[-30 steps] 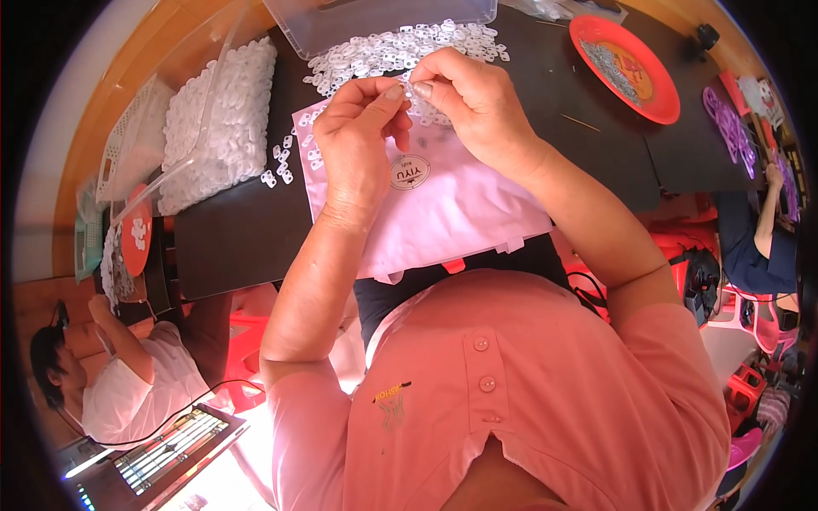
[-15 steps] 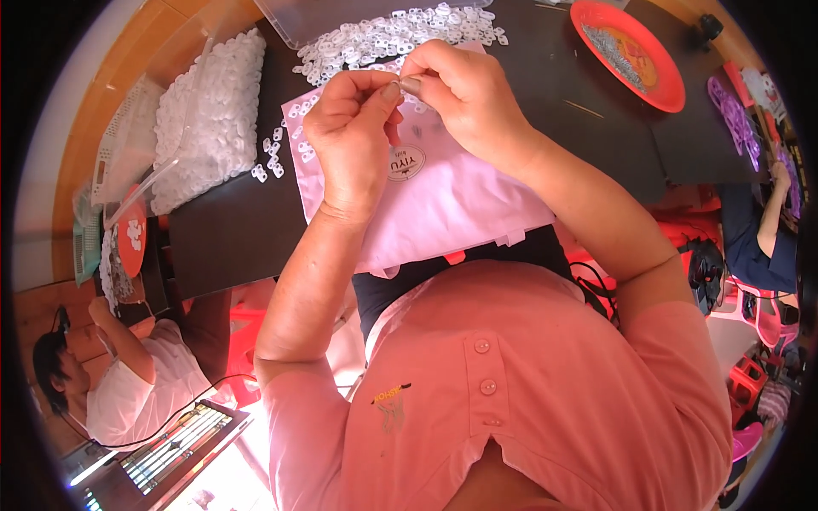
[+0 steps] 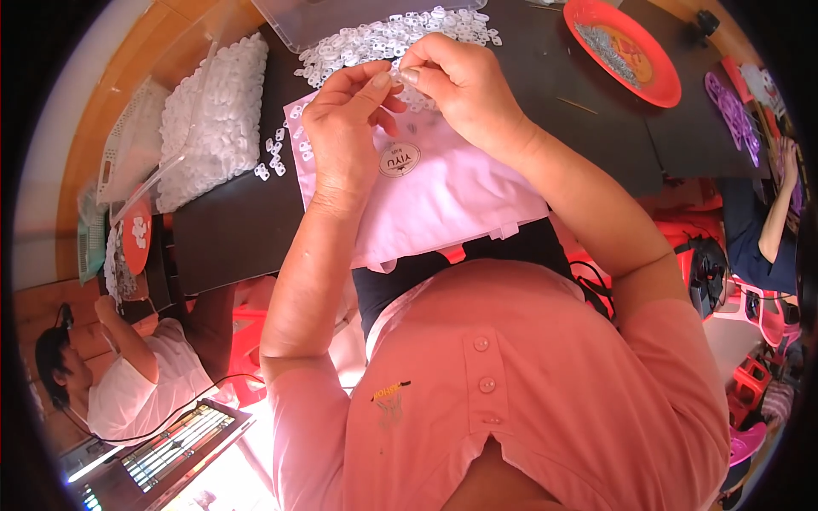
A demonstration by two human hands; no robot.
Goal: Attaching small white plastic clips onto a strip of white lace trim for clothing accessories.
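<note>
My left hand [image 3: 348, 115] and my right hand [image 3: 467, 85] meet fingertip to fingertip above a pink cloth bag [image 3: 452, 192] on the table's near edge. Between their tips shows a bit of a small white plastic piece [image 3: 395, 74], mostly covered by the fingers. The left thumb and forefinger pinch it, with the other fingers curled loosely. Thumb and forefinger of the right hand are pressed together at the same spot; what they grip is too small to make out. Just beyond the hands lies a heap of small white plastic pieces with holes [image 3: 358, 49].
A clear bag packed with white pieces [image 3: 213, 119] stands left, loose pieces beside it. Behind the heap is a clear plastic tub [image 3: 298, 25]. A red plate [image 3: 665, 85] at far right holds small grey metal bits. Purple items [image 3: 731, 115] lie beyond. Other people sit left and right.
My hands have shifted slightly up and away, fingertips a little further apart, with more white showing between them. The left fingers have spread a little.
</note>
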